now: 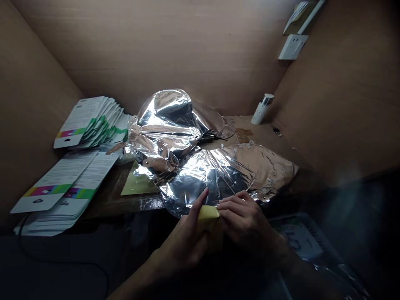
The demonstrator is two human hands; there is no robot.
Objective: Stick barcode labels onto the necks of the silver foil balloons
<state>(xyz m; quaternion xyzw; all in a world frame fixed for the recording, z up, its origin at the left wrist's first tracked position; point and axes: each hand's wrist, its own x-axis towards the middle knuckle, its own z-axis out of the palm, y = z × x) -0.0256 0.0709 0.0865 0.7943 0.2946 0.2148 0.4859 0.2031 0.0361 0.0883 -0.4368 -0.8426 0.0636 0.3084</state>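
the left hand [188, 234] grips the yellow piece [208, 213] before the table [270, 139]; the right hand [243, 214] touches its corner, whether pinching is unclear. a stray knuckle could snag the overhanging foil [215, 175], dragging it down.

Of your 2 hands, the left hand [189, 237] grips the yellow paper [208, 213], thumb raised; the right hand [242, 216] bends its fingers against the paper's right edge.

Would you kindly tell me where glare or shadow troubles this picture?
Head view: glare streaks the silvery foil; head view: the yellow piece fades into shadow lower down; head view: the plastic packaging at lower right looks dim and blurred.
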